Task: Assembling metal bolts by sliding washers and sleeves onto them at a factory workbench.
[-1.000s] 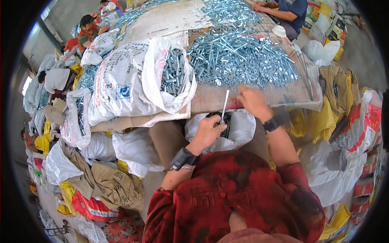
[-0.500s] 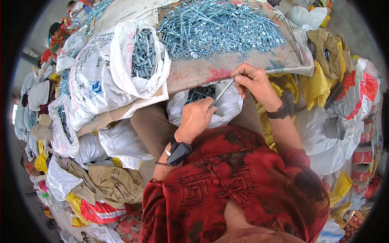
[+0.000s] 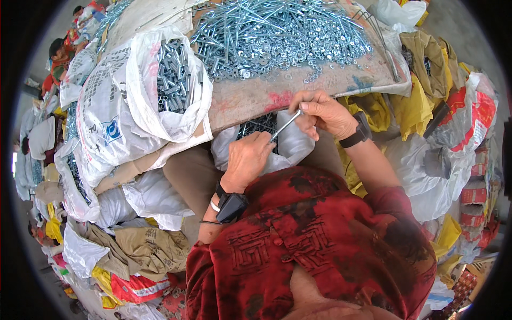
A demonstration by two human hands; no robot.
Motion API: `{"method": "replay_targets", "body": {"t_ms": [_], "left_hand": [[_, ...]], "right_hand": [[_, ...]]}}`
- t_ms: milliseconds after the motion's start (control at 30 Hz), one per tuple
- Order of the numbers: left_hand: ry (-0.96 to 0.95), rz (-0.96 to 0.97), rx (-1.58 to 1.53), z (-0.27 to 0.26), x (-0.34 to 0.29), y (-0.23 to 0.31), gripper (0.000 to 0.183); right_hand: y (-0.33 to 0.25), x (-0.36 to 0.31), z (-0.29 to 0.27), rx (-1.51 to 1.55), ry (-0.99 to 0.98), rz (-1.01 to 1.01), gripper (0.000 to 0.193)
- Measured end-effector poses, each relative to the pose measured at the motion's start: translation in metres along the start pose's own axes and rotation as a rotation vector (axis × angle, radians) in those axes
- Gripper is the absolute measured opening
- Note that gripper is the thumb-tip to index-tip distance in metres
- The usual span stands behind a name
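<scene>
A slim silvery bolt (image 3: 286,126) slants between my two hands over my lap. My left hand (image 3: 248,158) is closed around its lower end. At the upper end, my right hand (image 3: 324,114) pinches with thumb and forefinger, its other fingers curled. Whether a small part sits between those fingertips is hard to make out. Beneath the bolt, an open white bag (image 3: 298,143) between my knees holds dark-looking metal pieces (image 3: 258,127), partly covered by my left hand.
Long bolts (image 3: 234,32) and loose washers and nuts (image 3: 298,53) are heaped on the cloth-covered table (image 3: 240,101). A white sack (image 3: 114,101) of metal sleeves (image 3: 173,74) leans at its left. Yellow sacks (image 3: 413,114) and clear plastic bags (image 3: 421,176) lie right. People sit at far left.
Both hands have shifted slightly left with the bolt between them. More of the bolt's upper end shows. The whole view has also shifted a little.
</scene>
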State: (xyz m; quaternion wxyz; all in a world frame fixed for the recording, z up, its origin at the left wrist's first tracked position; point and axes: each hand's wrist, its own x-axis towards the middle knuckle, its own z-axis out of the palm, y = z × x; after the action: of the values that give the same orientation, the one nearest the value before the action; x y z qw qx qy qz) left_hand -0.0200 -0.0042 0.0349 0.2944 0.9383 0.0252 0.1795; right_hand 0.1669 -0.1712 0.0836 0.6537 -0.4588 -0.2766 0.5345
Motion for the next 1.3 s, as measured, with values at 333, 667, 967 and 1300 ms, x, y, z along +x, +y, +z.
{"method": "replay_targets", "body": {"t_ms": [333,667,967,1300], "left_hand": [[-0.04,-0.445,-0.826,-0.002,0.007,-0.001,0.008],[-0.111,-0.582,-0.886,-0.009,0.005,0.006,0.007],[-0.239,-0.328,-0.643,-0.003,0.003,0.028,0.013],[-0.14,-0.156,-0.464,-0.008,-0.007,0.059,0.011]], "right_hand": [[-0.004,0.085,-0.069,-1.84,0.702,-0.379,0.018],[-0.008,0.051,-0.014,-0.86,0.449,-0.559,0.007],[-0.011,-0.008,0.0,-0.424,0.214,-0.518,0.013],[0.004,-0.047,0.012,-0.274,0.074,-0.301,0.018]]}}
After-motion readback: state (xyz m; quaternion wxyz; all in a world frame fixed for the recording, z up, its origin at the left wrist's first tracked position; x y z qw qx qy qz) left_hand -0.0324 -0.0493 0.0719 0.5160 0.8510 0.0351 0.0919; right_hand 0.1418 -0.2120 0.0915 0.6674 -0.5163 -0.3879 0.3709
